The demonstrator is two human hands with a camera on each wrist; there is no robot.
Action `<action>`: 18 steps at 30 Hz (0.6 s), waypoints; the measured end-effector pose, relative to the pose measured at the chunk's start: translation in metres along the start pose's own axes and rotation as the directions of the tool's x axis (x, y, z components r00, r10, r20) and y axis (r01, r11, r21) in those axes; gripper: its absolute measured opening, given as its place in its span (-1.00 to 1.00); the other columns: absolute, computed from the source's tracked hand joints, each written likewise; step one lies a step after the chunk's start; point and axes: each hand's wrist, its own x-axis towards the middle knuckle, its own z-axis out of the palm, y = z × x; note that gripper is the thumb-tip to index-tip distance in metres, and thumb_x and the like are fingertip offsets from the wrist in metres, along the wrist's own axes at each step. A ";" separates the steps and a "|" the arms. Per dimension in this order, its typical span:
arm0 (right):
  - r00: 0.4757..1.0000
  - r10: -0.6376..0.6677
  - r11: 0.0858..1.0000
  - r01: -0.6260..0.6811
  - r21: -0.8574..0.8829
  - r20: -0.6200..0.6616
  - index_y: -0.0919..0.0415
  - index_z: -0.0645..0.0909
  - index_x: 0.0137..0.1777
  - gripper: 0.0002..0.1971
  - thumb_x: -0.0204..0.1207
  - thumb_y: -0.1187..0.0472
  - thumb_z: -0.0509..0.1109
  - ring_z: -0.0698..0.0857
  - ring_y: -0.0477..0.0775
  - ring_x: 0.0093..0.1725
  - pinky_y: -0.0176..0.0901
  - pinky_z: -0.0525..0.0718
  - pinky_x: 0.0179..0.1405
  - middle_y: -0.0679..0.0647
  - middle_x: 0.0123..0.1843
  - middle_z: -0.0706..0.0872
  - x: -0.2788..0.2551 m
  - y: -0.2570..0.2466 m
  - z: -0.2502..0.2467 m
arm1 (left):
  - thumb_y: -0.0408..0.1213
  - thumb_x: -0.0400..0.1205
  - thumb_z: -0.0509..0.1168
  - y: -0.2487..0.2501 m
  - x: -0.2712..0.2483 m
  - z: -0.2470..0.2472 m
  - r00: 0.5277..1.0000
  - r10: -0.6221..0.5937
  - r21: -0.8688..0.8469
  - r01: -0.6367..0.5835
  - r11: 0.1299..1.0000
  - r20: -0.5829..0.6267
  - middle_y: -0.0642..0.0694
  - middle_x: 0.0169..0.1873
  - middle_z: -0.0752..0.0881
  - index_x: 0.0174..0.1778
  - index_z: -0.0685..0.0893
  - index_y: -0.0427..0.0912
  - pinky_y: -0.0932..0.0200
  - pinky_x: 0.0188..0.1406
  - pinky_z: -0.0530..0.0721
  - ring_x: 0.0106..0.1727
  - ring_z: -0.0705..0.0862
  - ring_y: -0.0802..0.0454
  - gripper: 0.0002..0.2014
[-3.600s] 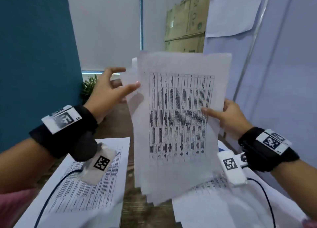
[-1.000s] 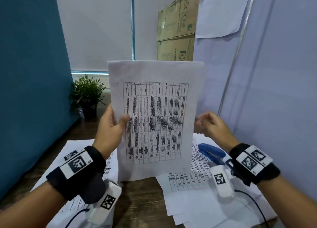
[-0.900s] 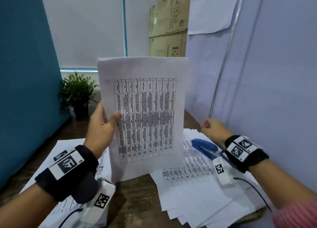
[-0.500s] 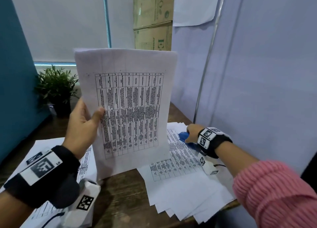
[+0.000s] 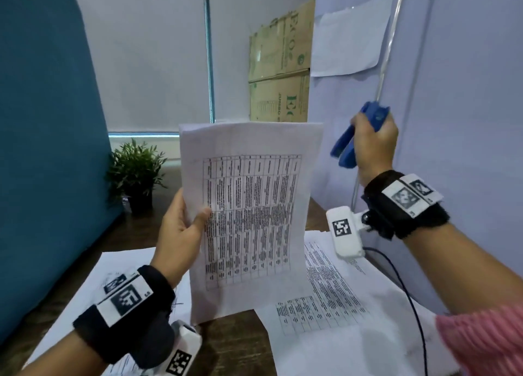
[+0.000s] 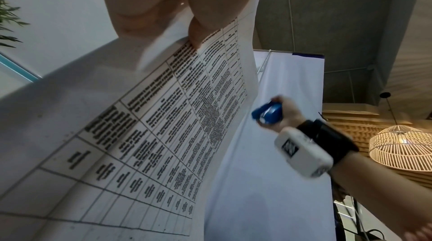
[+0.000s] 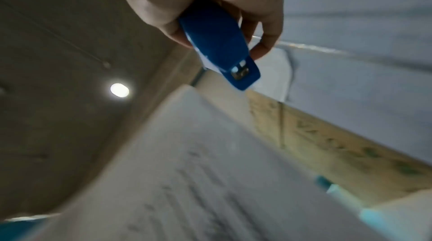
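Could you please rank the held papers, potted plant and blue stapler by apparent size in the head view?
1. Held papers, clearly largest.
2. Potted plant.
3. Blue stapler, partly hidden in the right hand; near the plant's extent, so their order is unsure.

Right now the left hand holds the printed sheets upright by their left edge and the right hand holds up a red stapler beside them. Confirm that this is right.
Not quite: the stapler is blue, not red, as the head view shows. The rest stands: the left hand holds the printed sheets upright by their left edge and the right hand holds up the stapler beside them.
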 end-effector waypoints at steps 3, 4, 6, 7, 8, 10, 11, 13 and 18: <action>0.977 -0.213 0.932 0.204 0.301 -0.005 0.02 0.42 -0.20 -0.80 0.60 0.29 0.29 0.57 -0.39 -0.38 -0.51 0.53 -0.24 -0.13 -0.27 0.53 -0.009 -0.048 0.021 | -0.44 0.65 0.19 0.000 0.001 -0.004 1.000 0.006 -0.005 -0.006 1.000 0.007 0.21 0.04 0.69 0.15 0.49 0.16 0.43 -0.16 0.69 0.02 0.70 0.41 -0.65; 0.958 -0.284 0.902 0.258 0.347 0.027 0.04 0.40 -0.20 -0.81 0.62 0.26 0.28 0.56 -0.37 -0.38 -0.50 0.53 -0.23 -0.13 -0.28 0.52 -0.014 -0.057 0.029 | -0.41 0.65 0.19 0.000 0.001 -0.006 1.000 0.004 -0.001 -0.004 1.000 0.010 0.18 0.05 0.70 0.14 0.49 0.19 0.35 -0.13 0.71 0.03 0.71 0.36 -0.66; 0.911 -0.401 0.868 0.344 0.357 0.098 0.06 0.35 -0.20 -0.81 0.62 0.19 0.26 0.51 -0.27 -0.37 -0.37 0.55 -0.22 -0.14 -0.32 0.48 -0.026 -0.064 0.043 | -0.37 0.65 0.20 0.000 0.001 -0.007 1.000 -0.001 0.009 0.001 1.000 0.022 0.13 0.09 0.70 0.13 0.47 0.23 0.19 -0.05 0.72 0.07 0.72 0.24 -0.67; 0.886 -0.446 0.860 0.384 0.337 0.129 0.06 0.33 -0.20 -0.81 0.61 0.16 0.26 0.49 -0.25 -0.37 -0.33 0.54 -0.23 -0.16 -0.33 0.46 -0.032 -0.064 0.050 | -0.36 0.65 0.20 0.000 0.000 -0.008 0.999 0.003 0.014 -0.003 1.000 0.032 0.12 0.11 0.69 0.14 0.46 0.26 0.17 -0.03 0.72 0.09 0.72 0.20 -0.66; 0.866 -0.475 0.855 0.413 0.315 0.154 0.05 0.32 -0.20 -0.81 0.60 0.12 0.27 0.48 -0.25 -0.38 -0.31 0.53 -0.24 -0.18 -0.34 0.46 -0.038 -0.062 0.057 | -0.35 0.65 0.21 0.000 -0.001 -0.008 0.999 0.012 0.020 -0.013 1.000 0.042 0.12 0.11 0.69 0.14 0.46 0.28 0.18 -0.03 0.72 0.10 0.71 0.20 -0.65; 0.842 -0.506 0.847 0.445 0.289 0.188 0.01 0.32 -0.19 -0.81 0.57 0.08 0.28 0.47 -0.29 -0.40 -0.33 0.52 -0.27 -0.20 -0.39 0.47 -0.047 -0.057 0.069 | -0.37 0.64 0.21 0.002 -0.002 -0.008 0.998 0.030 0.013 -0.031 0.999 0.054 0.15 0.11 0.69 0.14 0.45 0.29 0.27 -0.06 0.73 0.10 0.71 0.25 -0.63; 0.835 -0.515 0.844 0.455 0.284 0.195 0.01 0.31 -0.20 -0.80 0.57 0.09 0.29 0.47 -0.31 -0.42 -0.36 0.51 -0.30 -0.22 -0.42 0.48 -0.050 -0.055 0.074 | -0.38 0.64 0.21 0.003 -0.003 -0.008 0.998 0.033 0.002 -0.033 0.999 0.057 0.16 0.10 0.69 0.14 0.45 0.28 0.30 -0.07 0.73 0.09 0.71 0.28 -0.63; 0.832 -0.517 0.846 0.459 0.272 0.203 0.00 0.31 -0.22 -0.79 0.57 0.10 0.30 0.46 -0.33 -0.46 -0.39 0.50 -0.33 -0.23 -0.45 0.49 -0.056 -0.052 0.082 | -0.39 0.64 0.21 0.004 -0.004 -0.007 0.997 0.039 0.000 -0.039 0.999 0.061 0.17 0.08 0.70 0.13 0.46 0.26 0.30 -0.05 0.73 0.10 0.71 0.26 -0.63; 0.829 -0.492 0.868 0.441 0.229 0.265 0.00 0.37 -0.27 -0.79 0.56 0.10 0.32 0.47 -0.30 -0.46 -0.48 0.49 -0.36 -0.16 -0.43 0.47 -0.069 -0.055 0.098 | -0.37 0.65 0.21 0.006 -0.005 -0.007 0.997 0.045 0.005 -0.045 0.999 0.067 0.10 0.12 0.70 0.13 0.47 0.26 0.07 0.06 0.73 0.14 0.72 0.12 -0.65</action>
